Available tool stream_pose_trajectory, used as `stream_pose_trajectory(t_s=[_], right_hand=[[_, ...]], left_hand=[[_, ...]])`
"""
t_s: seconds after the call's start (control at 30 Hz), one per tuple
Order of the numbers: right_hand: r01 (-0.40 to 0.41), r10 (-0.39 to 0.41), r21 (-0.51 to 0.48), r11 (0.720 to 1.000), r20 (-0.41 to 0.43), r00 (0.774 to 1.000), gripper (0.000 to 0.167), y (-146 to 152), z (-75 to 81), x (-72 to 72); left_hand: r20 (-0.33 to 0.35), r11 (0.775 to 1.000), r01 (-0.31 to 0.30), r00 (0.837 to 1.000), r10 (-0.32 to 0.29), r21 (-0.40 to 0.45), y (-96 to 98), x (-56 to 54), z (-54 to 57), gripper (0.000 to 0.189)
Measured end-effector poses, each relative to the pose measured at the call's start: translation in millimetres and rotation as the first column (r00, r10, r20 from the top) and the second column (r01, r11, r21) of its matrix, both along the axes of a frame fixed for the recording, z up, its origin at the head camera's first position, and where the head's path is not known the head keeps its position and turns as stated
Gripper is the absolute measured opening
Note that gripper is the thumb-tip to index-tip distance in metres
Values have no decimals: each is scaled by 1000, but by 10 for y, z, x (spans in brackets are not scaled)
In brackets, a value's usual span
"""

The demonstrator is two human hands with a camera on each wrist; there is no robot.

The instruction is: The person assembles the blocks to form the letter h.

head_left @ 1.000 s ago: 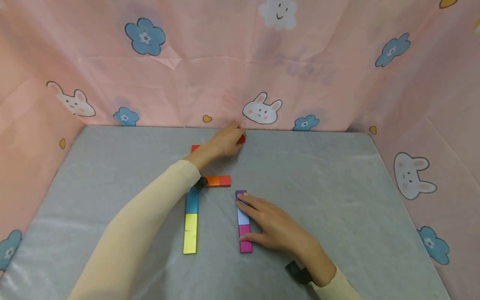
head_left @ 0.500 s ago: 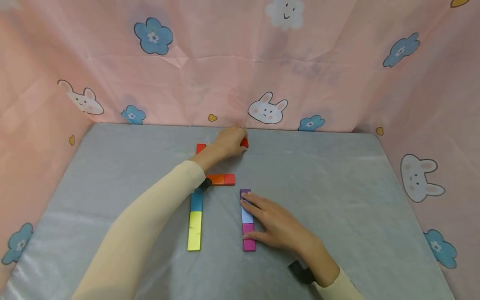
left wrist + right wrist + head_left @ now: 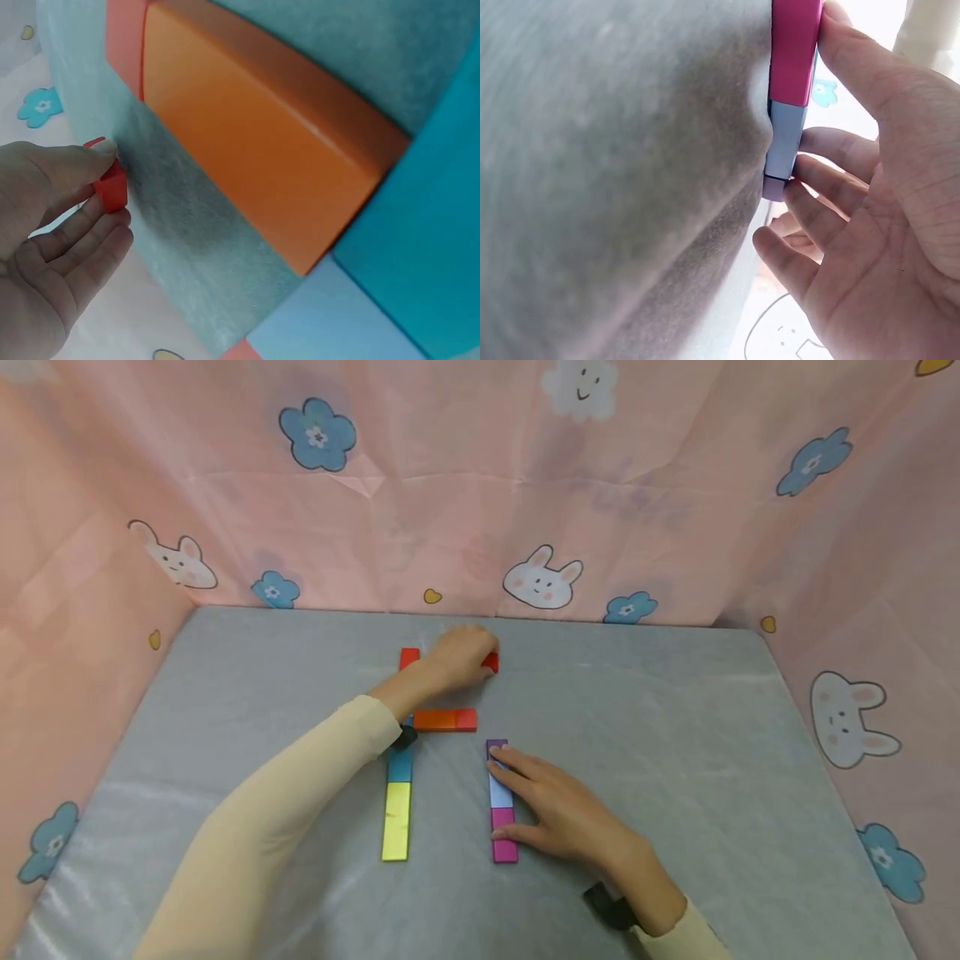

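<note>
My left hand pinches a small red block between thumb and fingers, beyond the orange block. A coral block continues the orange one to the right. The orange block meets a column with a teal block, a yellow block and a red block at the far end; my left forearm hides part of it. My right hand rests its extended fingertips and thumb on a row of purple, light-blue and magenta blocks.
The blocks lie on a table with a grey cloth. A pink patterned curtain hangs along the back and both sides. A black wrist strap is on the right wrist.
My left hand has brought the red block from near the table's back edge a little toward me. My right hand stays on its row. The head view has shifted slightly.
</note>
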State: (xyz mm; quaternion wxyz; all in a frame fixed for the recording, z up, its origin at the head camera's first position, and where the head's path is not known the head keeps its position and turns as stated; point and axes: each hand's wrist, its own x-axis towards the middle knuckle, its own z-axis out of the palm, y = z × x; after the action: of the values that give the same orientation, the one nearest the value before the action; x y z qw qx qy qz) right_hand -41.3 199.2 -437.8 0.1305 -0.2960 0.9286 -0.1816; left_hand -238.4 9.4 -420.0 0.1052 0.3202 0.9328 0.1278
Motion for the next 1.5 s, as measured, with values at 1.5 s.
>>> stream_pose_trajectory(t_s=[1.5], right_hand=[[-23,22,-17,1000,-61,998,87,-2,-9,-1]], left_hand=[[-4,958,278,960,-278,65,-204,662,-118,28]])
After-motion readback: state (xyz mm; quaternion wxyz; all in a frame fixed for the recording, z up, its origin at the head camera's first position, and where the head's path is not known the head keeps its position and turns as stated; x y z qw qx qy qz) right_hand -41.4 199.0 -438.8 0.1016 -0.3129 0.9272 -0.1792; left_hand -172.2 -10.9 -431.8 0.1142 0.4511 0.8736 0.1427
